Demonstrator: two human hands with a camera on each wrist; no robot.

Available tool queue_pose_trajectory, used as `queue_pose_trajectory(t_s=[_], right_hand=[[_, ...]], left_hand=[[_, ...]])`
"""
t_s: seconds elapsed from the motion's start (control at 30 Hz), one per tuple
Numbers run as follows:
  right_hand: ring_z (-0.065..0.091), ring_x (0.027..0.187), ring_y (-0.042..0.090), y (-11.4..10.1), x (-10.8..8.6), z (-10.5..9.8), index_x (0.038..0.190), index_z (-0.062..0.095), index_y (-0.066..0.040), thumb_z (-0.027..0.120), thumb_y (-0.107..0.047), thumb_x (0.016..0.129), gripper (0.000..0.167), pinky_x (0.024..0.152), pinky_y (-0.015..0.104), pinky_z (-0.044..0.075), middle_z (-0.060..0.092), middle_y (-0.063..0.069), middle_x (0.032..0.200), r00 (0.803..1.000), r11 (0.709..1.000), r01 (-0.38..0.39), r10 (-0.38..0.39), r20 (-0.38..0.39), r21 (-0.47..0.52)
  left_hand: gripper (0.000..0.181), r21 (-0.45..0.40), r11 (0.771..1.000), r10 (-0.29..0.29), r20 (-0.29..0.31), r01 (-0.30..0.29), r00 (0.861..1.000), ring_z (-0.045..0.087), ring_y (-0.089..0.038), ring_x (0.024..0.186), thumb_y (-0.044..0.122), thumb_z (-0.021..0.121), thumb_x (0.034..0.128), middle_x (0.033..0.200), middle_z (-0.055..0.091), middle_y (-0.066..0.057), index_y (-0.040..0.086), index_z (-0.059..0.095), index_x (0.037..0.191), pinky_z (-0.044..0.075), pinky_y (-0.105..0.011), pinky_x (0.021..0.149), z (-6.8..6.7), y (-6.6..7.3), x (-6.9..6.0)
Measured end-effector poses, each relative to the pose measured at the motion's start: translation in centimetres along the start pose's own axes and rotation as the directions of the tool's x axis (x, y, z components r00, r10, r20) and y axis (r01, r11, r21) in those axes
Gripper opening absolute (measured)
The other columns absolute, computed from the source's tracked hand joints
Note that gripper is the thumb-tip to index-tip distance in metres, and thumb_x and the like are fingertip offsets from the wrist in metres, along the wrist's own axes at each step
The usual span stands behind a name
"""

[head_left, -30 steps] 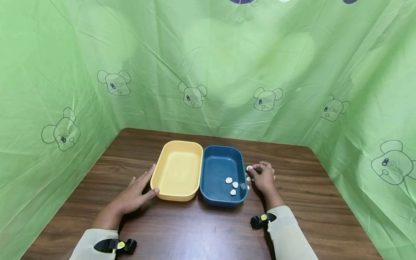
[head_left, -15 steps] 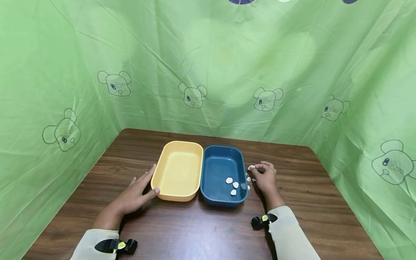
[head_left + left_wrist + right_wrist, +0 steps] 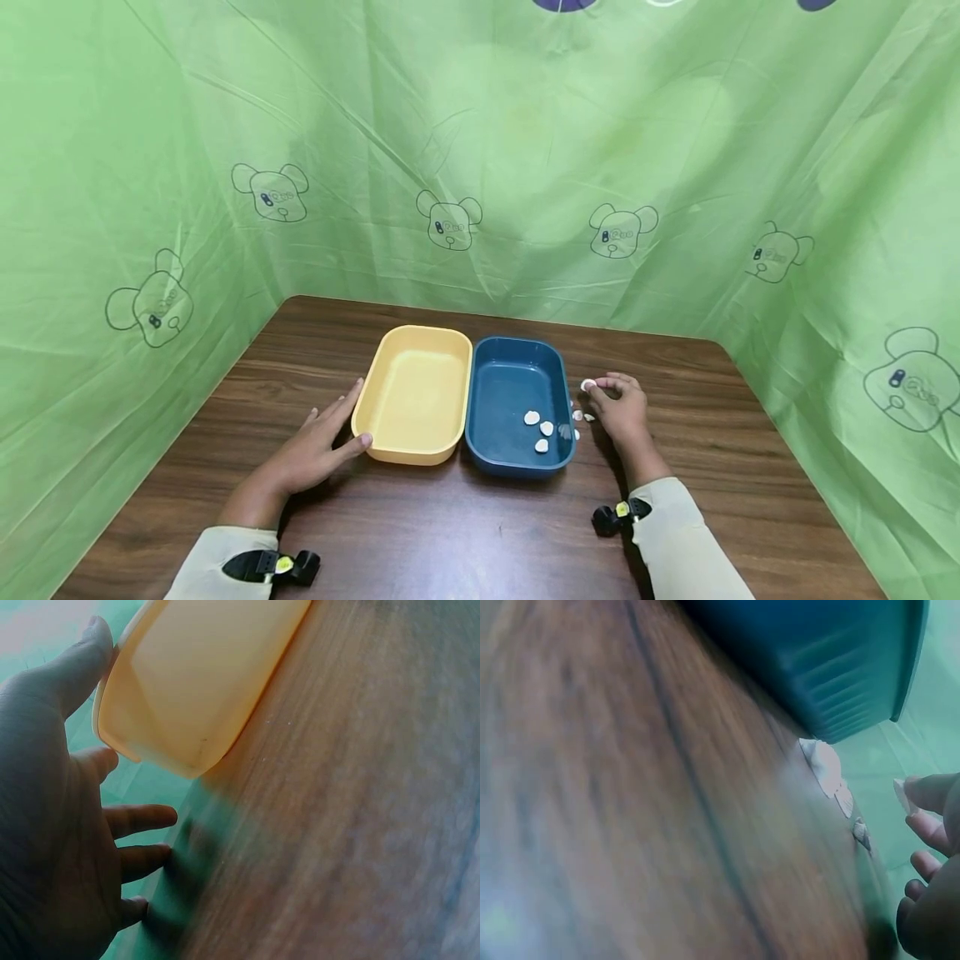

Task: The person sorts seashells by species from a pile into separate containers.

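Note:
A yellow tray [image 3: 412, 392] and a blue tray [image 3: 517, 379] stand side by side on the table. My left hand [image 3: 309, 454] rests against the yellow tray's left side, fingers spread, thumb at the near left corner of the rim. To the right of the blue tray, my right hand [image 3: 624, 410] pinches a white seashell [image 3: 587, 385] between thumb and fingers; the right wrist view shows this shell [image 3: 901, 795] off the table. Several small shells [image 3: 844, 799] lie on the table beside the blue tray, partly hidden by its wall. A few white shells [image 3: 532, 417] lie inside it.
The brown wooden table [image 3: 480, 533] reaches back to a green curtain [image 3: 525, 275] printed with bear heads, which hangs round the far side and both flanks. A dark camera is strapped to each wrist over pale sleeves [image 3: 690, 533].
My right hand has shifted a little to the right, carrying the pinched shell away from the blue tray. A small shell it covered now shows on the table. My left hand stays at the yellow tray.

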State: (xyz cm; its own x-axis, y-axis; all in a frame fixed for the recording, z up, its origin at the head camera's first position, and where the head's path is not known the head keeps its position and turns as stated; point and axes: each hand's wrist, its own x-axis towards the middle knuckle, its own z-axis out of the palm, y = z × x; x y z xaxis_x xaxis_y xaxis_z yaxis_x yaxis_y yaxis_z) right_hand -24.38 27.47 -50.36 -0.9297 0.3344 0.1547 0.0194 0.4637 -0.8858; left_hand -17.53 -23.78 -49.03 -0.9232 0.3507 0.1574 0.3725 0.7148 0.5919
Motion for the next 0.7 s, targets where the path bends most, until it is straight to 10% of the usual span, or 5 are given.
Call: queue_pose_trajectory(t_s=[0.7], right_hand=[[0.049, 0.144, 0.039, -3.6, -1.1, -0.5, 0.117, 0.074, 0.013, 0.08, -0.01, 0.1, 0.03, 0.129, 0.049, 0.031, 0.057, 0.026, 0.148, 0.998, 0.995, 0.058, -0.059, 0.011, 0.08]], left_hand=[[0.088, -0.003, 1.0, -0.001, 0.003, 0.001, 1.0, 0.035, -0.055, 0.16, 0.044, 0.064, 0.1079, 0.177, 0.034, -0.024, 0.008, 0.02, 0.175, 0.017, -0.091, 0.119, 0.1, -0.1, 0.1]])
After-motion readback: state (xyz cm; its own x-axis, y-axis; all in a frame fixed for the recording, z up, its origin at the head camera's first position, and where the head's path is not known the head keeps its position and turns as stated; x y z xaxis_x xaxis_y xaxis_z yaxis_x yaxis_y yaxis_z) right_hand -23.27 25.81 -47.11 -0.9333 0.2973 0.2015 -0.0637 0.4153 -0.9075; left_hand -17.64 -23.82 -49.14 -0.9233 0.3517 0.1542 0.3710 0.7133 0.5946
